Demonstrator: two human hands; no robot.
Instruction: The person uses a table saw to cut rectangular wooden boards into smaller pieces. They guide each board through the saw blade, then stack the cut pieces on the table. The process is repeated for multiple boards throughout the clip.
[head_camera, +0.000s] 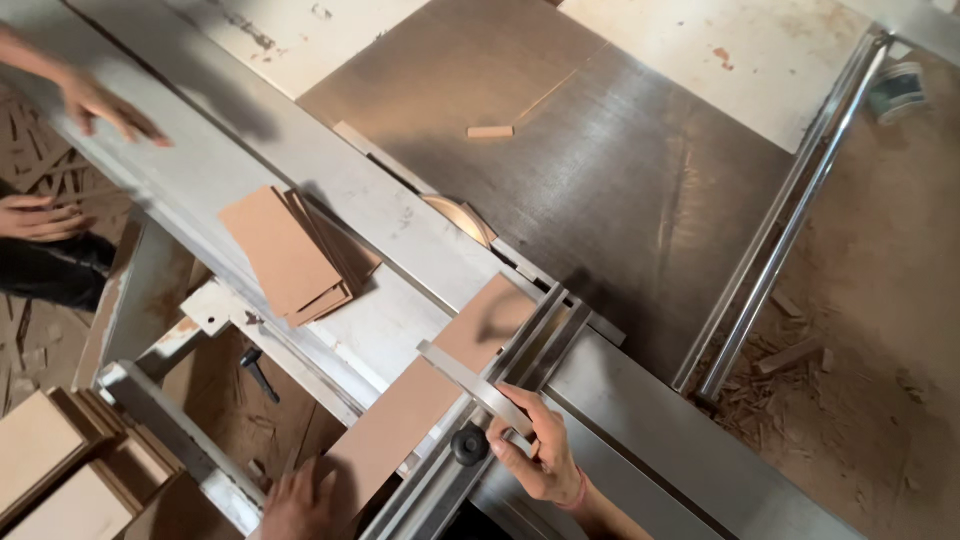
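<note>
1. Head view looks down on a sliding table saw: the person's right hand (535, 450) has its fingers wrapped around the metal clamp arm (478, 385) beside its black knob (470, 445).
2. The left hand (300, 500) lies flat, fingers spread, on the near end of a long brown fibreboard strip (440, 375).
3. That strip rests on the sliding tabletop (400, 225) against the fence (520, 350), its far end just short of the saw blade (462, 218).
4. A stack of cut brown pieces (295, 255) lies farther along; another person's hands (95, 100) hover at the far end.
5. The step looks like positioning for a cut; pushing onward calls for holding the strip tight to the fence, hands away from the blade.
</note>
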